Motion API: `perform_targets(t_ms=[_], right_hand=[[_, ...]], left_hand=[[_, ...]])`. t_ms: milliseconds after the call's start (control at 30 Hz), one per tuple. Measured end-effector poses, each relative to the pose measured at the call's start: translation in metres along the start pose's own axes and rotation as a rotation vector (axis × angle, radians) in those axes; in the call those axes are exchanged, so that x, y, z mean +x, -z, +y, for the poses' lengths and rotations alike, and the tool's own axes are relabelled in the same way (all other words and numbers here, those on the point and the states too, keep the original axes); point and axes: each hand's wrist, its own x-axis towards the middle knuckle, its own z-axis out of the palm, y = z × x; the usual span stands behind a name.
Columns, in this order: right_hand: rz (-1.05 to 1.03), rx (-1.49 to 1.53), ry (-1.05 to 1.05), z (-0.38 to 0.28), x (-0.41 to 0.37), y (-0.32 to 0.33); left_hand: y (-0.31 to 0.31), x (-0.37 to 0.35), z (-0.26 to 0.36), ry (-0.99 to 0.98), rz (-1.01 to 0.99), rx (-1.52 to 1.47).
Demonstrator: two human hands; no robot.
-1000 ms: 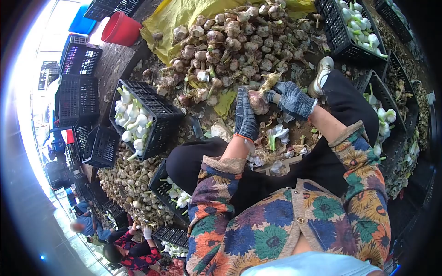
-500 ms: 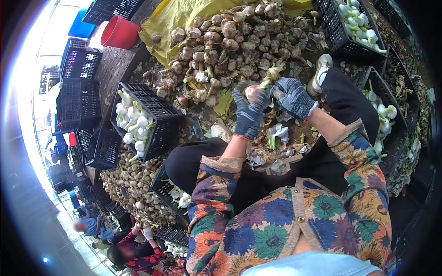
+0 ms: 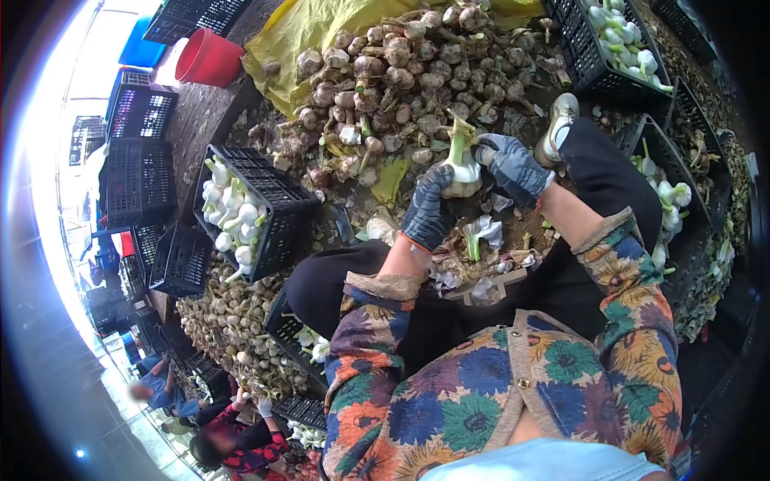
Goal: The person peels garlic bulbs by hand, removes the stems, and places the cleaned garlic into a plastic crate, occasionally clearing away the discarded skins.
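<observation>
Gloved in grey and black, my left hand is closed around the lower left side of a garlic bulb. The bulb shows white skin, and its thick pale green stem points up, away from me. My right hand, in a matching glove, is curled with thumb and fingertips pinched against the bulb's right side near the stem base. Whether it grips loose skin there is hidden by the fingers. Beyond both hands lies a large heap of unpeeled garlic. Below them, peeled-off skins and stem scraps litter the ground.
Black crates of white garlic stand at left, upper right and right. A yellow sheet lies under the heap. A red bucket stands upper left. Two people sit lower left by another garlic pile.
The bulb has turned upright between my hands, and its outside now shows white where brownish skin showed before. My left hand has shifted slightly down and left; my right hand stays close beside the stem.
</observation>
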Motion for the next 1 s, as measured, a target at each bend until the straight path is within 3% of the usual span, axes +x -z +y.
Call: perform_targets(t_ms=[67,133,200,267,333,400,433,467,500,533,633,733,767,867,900,1000], right_hand=[[0.047,-0.133,0.036,0.005,0.001,-0.001],[0.101,-0.259,0.013,0.002,0.001,-0.003],[0.066,-0.072,-0.024,0.003,0.0,-0.006],[0.07,0.045,-0.04,0.018,0.0,-0.007],[0.046,0.289,-0.253,0.012,0.0,-0.006],[0.056,0.674,-0.566,-0.003,-0.005,-0.004],[0.016,0.647,-0.598,-0.008,-0.006,0.0],[0.049,0.66,-0.533,-0.007,-0.007,-0.001],[0.08,0.672,-0.467,-0.004,-0.006,-0.005],[0.112,0.684,-0.398,-0.002,-0.003,-0.007],[0.164,-0.02,-0.014,0.007,0.002,-0.003],[0.338,-0.32,0.296,-0.002,-0.01,-0.018],[0.215,-0.245,0.213,-0.006,-0.013,-0.018],[0.149,0.214,-0.026,-0.014,-0.015,-0.022],[0.179,0.687,-0.187,-0.01,-0.012,-0.022],[0.262,1.158,-0.131,0.009,0.003,0.016]], left_hand=[[-0.033,-0.016,0.009,0.097,0.099,-0.139],[-0.026,-0.012,0.005,0.002,0.158,0.173],[-0.025,-0.011,-0.004,-0.178,0.297,0.483],[-0.017,-0.009,0.0,-0.079,0.078,0.323],[-0.007,-0.004,0.005,0.018,-0.143,0.157],[-0.01,-0.003,0.0,-0.009,-0.066,0.081],[-0.024,-0.006,0.001,-0.019,0.008,0.038],[-0.031,-0.008,0.001,-0.032,0.081,-0.007],[-0.016,-0.011,0.005,0.034,-0.067,-0.009],[-0.007,-0.005,0.002,-0.001,-0.008,0.077],[0.01,0.008,-0.006,-0.06,0.241,0.392],[-0.029,-0.003,-0.002,-0.031,0.446,0.286],[-0.026,-0.002,-0.003,-0.047,0.464,0.245],[-0.009,0.01,-0.004,-0.1,0.513,0.119],[-0.012,0.01,-0.001,-0.149,0.516,0.114],[-0.019,0.01,0.015,-0.219,0.626,-0.138]])
